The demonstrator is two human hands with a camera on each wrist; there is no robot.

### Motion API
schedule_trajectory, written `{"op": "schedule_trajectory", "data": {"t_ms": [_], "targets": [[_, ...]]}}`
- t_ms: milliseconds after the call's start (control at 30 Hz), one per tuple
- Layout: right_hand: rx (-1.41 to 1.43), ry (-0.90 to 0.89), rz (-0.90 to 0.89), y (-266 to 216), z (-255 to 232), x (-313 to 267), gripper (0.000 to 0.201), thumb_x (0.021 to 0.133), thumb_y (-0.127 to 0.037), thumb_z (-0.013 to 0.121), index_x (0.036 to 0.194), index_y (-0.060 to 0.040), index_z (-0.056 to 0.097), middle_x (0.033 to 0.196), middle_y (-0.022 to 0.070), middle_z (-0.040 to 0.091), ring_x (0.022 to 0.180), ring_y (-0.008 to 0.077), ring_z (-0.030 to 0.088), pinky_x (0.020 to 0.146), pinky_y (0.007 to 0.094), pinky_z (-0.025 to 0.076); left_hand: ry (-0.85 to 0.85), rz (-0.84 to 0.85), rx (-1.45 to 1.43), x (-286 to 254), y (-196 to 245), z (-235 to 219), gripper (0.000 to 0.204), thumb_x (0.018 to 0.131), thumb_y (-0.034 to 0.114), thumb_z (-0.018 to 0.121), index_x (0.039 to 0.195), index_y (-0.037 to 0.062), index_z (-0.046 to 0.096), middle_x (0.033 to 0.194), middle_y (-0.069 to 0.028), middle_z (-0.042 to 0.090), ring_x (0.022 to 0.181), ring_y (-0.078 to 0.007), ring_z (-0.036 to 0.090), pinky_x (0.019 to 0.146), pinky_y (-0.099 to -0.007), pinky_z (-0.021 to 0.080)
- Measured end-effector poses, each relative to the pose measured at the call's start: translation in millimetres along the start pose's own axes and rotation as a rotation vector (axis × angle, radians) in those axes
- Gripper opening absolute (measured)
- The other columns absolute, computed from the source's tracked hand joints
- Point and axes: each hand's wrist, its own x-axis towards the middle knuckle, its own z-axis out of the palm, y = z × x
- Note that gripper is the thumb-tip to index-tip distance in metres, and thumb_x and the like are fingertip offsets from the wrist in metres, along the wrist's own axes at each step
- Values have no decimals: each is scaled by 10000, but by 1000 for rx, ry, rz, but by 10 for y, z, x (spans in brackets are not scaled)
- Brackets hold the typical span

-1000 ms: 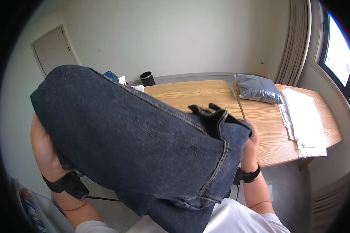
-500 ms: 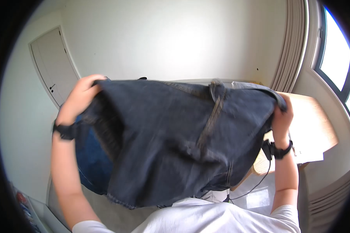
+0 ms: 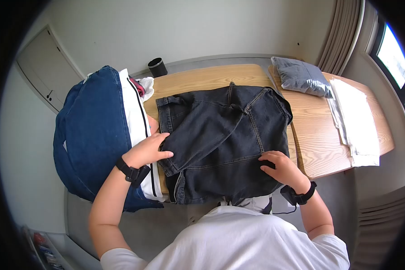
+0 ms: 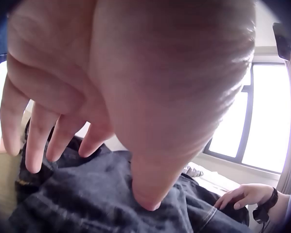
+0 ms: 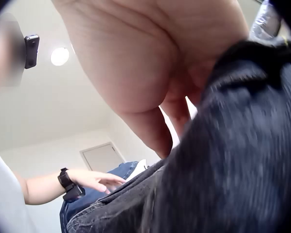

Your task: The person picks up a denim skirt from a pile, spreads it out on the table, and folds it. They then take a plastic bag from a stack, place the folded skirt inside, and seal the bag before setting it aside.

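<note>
My left hand point(image 3: 145, 150) is reaching palm-down, fingers spread, at the black jacket point(image 3: 216, 135); my right hand point(image 3: 283, 168) is touching it, fingers loosely bent.

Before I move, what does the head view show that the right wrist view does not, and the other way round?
Only the head view: the black bin, the wooden table, the window and the curtain.
Only the right wrist view: the round ceiling light and the small black device at the person's head.
Both: the dark denim garment, the blue denim, the door, the left hand and the right hand.
</note>
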Motion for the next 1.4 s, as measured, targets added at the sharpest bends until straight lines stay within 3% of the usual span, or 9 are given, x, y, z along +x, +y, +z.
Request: {"op": "schedule_trajectory", "data": {"t_ms": [100, 267, 433, 567, 700, 767, 1033, 1267, 1400], "targets": [[-16, 92, 12, 77, 234, -73, 234, 786, -114, 695, 1008, -42, 675, 1111, 117, 633, 1070, 307, 569, 930, 379, 464, -78, -56, -60, -34, -141, 339, 909, 799, 361, 719, 1438, -75, 242, 1324, -306, 461, 1240, -378, 473, 1045, -369, 380], [14, 264, 52, 97, 366, -66, 222, 755, -101, 710, 970, -55, 681, 1099, 80, 639, 1030, 286, 575, 915, 369, 467, 10, -159, -1, 151, -151, 372, 634, 815, 286, 696, 1256, -95, 447, 1078, -282, 604, 1017, -391, 604, 879, -399, 479], [-39, 292, -37, 127, 379, -41, 195, 732, -79, 706, 923, -51, 677, 1043, 78, 642, 969, 283, 578, 871, 371, 477, -303, -76, -667, 435, 227, -424, 304, 935, 160, 577, 1159, -46, 563, 1084, -75, 649, 949, -126, 592, 859, -266, 460], [-78, 306, -26, 105, 397, -28, 193, 730, -93, 709, 917, -55, 679, 1027, 75, 642, 963, 273, 580, 864, 367, 477, 93, 165, -1062, 1065, 470, -985, 487, 965, 244, 552, 1339, -37, 418, 1262, -107, 567, 1157, -177, 545, 1060, -347, 373], [-100, 332, -5, 72, 414, -6, 181, 727, -85, 711, 902, -56, 680, 1020, 68, 643, 963, 267, 582, 864, 367, 476, 586, 408, -1232, 1993, 629, -1334, 839, 954, 528, 469, 1492, -14, 122, 1568, -164, 129, 1451, -246, 151, 1166, -431, 159], [-102, 324, 5, 67, 424, -16, 176, 726, -81, 710, 897, -56, 678, 1016, 68, 643, 959, 269, 583, 862, 370, 476, 457, 362, -991, 2162, 583, -1408, 896, 955, 534, 461, 1501, 3, -11, 1587, -151, -17, 1470, -255, 35, 1173, -428, 110], [-113, 327, 8, 85, 432, 10, 170, 722, -75, 705, 888, -62, 672, 1009, 57, 638, 958, 267, 579, 849, 376, 472, 301, -69, -294, 1950, -550, -836, 492, 884, 333, 648, 1230, -8, 570, 1220, -169, 609, 1183, -279, 554, 982, -341, 427], [-129, 347, 15, 66, 456, 39, 146, 718, -56, 691, 863, -63, 674, 999, 60, 641, 944, 265, 583, 841, 376, 473, 127, -106, -106, 1534, -1290, -341, 551, 819, 220, 712, 1335, 134, 540, 1368, -244, 439, 1226, -339, 473, 1046, -355, 366], [-134, 353, 1, 49, 442, 39, 136, 705, -58, 695, 840, -63, 679, 989, 62, 652, 936, 263, 591, 831, 378, 484, 115, -286, 11, 1790, -1363, -143, 708, 891, 383, 613, 1486, 166, 296, 1474, -274, 278, 1367, -378, 316, 1108, -383, 297]]}}
